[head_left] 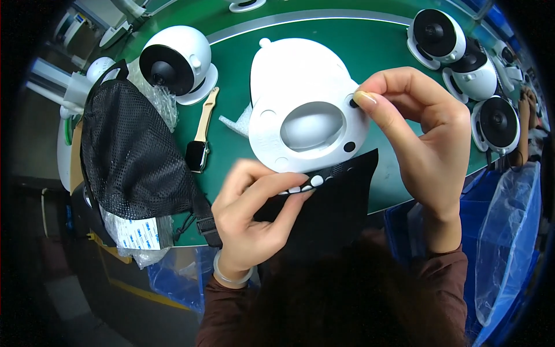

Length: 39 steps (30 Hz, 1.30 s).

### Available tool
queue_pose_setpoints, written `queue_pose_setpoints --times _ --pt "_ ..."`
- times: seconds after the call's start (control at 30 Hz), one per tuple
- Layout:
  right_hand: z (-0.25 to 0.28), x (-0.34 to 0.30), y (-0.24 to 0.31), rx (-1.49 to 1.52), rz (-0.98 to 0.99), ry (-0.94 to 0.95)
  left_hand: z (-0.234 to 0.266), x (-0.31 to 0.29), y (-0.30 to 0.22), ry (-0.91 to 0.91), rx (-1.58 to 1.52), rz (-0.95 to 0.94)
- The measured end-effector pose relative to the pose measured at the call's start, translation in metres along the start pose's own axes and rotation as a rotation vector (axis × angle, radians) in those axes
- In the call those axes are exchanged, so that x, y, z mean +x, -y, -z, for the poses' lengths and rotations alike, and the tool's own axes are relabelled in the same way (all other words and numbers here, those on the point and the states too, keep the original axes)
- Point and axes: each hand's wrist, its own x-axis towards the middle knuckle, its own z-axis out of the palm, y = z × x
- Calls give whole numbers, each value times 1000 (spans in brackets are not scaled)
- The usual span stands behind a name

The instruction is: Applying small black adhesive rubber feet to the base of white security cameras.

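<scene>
A white round-headed camera (pixel 306 63) lies on the green table with the underside of its ring base (pixel 266 139) facing up. The base has several round recesses, and a black round pad (pixel 349 147) sits in the lower right one. My right hand (pixel 430 130) is closed, its thumb and forefinger pinching a second black pad (pixel 353 103) against the base's upper right recess. Between the thumb and fingers of my left hand (pixel 248 217) is a black strip with white dots (pixel 316 181), close to the base's near edge.
A black mesh bag (pixel 133 144) and a watch with a beige strap (pixel 198 153) lie on the left. Another white camera (pixel 193 52) stands behind them; several more (pixel 496 124) line the right. Black cloth (pixel 341 214) covers the near edge. Blue bins (pixel 485 231) flank me below.
</scene>
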Motion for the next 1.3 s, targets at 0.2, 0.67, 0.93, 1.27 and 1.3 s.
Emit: queue_pose_setpoints --times 0.2,0.67,0.93,1.27,1.3 --pt "0 -2 -1 5 17 -20 -8 -3 7 -26 -116 36" --pt "1 -3 -1 -92 54 -55 -13 -3 6 -61 -65 -4" --pt "-4 -3 -1 -159 66 -60 -14 -4 8 -71 -60 -1" --pt "-7 -4 9 -279 61 -24 -13 -4 7 -75 -71 13" --pt "-7 -4 8 -279 64 -23 -12 -4 7 -78 -70 17"
